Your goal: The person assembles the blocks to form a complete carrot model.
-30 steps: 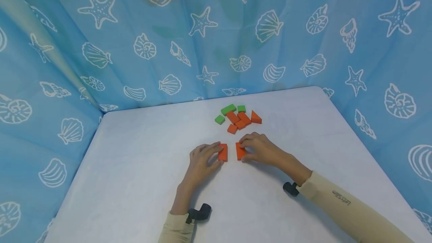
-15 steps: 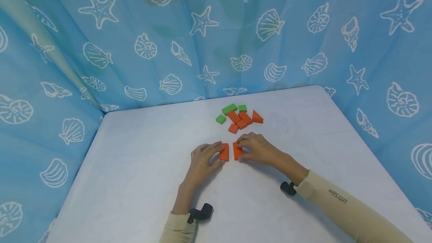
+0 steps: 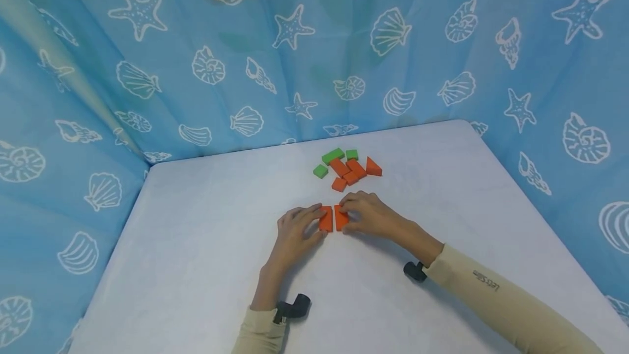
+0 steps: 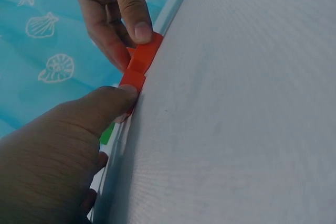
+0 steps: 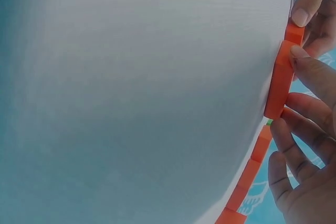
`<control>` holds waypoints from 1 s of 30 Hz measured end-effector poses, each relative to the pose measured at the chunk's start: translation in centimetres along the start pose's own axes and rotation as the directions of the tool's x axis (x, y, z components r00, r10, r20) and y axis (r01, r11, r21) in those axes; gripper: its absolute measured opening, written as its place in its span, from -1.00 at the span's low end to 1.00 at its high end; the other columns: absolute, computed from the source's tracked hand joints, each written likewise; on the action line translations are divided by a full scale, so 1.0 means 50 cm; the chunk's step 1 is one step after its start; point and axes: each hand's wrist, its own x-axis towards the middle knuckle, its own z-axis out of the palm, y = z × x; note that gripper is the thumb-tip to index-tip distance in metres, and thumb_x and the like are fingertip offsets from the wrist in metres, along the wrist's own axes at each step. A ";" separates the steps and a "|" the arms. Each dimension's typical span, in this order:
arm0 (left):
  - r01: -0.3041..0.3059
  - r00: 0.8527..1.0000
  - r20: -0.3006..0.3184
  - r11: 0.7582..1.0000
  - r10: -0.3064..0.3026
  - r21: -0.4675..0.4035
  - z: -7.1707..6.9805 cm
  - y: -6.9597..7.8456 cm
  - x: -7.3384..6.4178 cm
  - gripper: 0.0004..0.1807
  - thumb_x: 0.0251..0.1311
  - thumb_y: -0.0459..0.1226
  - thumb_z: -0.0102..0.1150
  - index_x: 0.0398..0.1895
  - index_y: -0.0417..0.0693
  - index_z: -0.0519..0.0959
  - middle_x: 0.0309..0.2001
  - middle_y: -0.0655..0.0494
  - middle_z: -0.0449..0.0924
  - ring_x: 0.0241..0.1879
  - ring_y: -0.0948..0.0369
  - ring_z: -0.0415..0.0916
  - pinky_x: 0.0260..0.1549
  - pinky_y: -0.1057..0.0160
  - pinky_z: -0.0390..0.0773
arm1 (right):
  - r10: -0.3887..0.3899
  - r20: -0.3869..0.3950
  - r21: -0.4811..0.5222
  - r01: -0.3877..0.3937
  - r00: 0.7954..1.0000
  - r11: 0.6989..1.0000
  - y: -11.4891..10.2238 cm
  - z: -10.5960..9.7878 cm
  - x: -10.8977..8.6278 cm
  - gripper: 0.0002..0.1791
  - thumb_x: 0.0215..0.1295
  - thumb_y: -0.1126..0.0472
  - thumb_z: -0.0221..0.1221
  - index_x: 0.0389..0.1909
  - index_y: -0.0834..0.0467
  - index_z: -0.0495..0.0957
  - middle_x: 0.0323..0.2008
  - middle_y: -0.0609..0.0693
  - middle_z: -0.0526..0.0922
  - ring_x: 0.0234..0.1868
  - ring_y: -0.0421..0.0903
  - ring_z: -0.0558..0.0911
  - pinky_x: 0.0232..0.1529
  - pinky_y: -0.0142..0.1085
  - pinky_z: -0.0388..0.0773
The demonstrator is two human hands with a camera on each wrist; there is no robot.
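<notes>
My left hand (image 3: 295,234) pinches an orange-red rectangular block (image 3: 326,220) between thumb and fingers on the white table. From the right, my right hand (image 3: 371,216) pinches a second orange-red block (image 3: 339,219) the same way. In the head view a thin gap shows between the two blocks. The left thumb (image 4: 113,100) presses the near end of the left block (image 4: 134,81) in the left wrist view. Seen from the right wrist, the right block (image 5: 279,85) lies between thumb and fingers, partly in front of the left one (image 5: 295,33).
Beyond the hands lies a loose group of blocks: orange ones (image 3: 339,168), an orange triangular block (image 3: 373,168) and green ones (image 3: 333,156). The white table (image 3: 206,245) ends at a blue curtain (image 3: 275,86) with shell patterns.
My right hand has slid its block leftward, narrowing the gap to the left block to a thin line. The left hand has stayed nearly still, holding its block.
</notes>
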 end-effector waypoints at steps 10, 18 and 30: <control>-0.018 0.999 -0.027 0.999 0.019 0.028 0.009 -0.018 -0.004 -0.49 0.26 -0.06 0.34 0.28 0.17 0.56 0.38 0.23 0.42 0.27 0.03 0.29 0.17 -0.13 0.16 | 0.002 0.012 0.018 -0.002 1.000 1.000 -0.016 0.002 0.007 -0.57 0.11 0.07 0.48 0.00 0.13 0.69 0.06 -0.02 0.62 0.15 0.03 0.50 0.18 0.08 0.42; -0.027 0.998 -0.053 0.999 0.028 0.023 -0.005 -0.013 0.003 -0.52 0.27 -0.09 0.34 0.26 0.15 0.57 0.37 0.22 0.43 0.28 0.03 0.28 0.19 -0.15 0.15 | -0.017 -0.005 -0.041 0.017 1.000 0.999 -0.020 -0.001 0.018 -0.55 0.15 0.04 0.46 0.03 0.13 0.67 0.07 -0.01 0.61 0.14 0.01 0.51 0.17 0.06 0.44; 0.030 1.000 0.002 1.000 -0.030 0.006 0.019 -0.020 0.001 -0.52 0.28 -0.04 0.31 0.28 0.26 0.55 0.39 0.30 0.40 0.31 0.08 0.24 0.25 -0.12 0.11 | 0.092 -0.097 -0.127 -0.104 0.991 0.986 0.076 -0.067 0.053 -0.56 0.36 0.13 0.25 0.23 0.13 0.57 0.27 0.09 0.52 0.34 0.13 0.36 0.28 0.18 0.24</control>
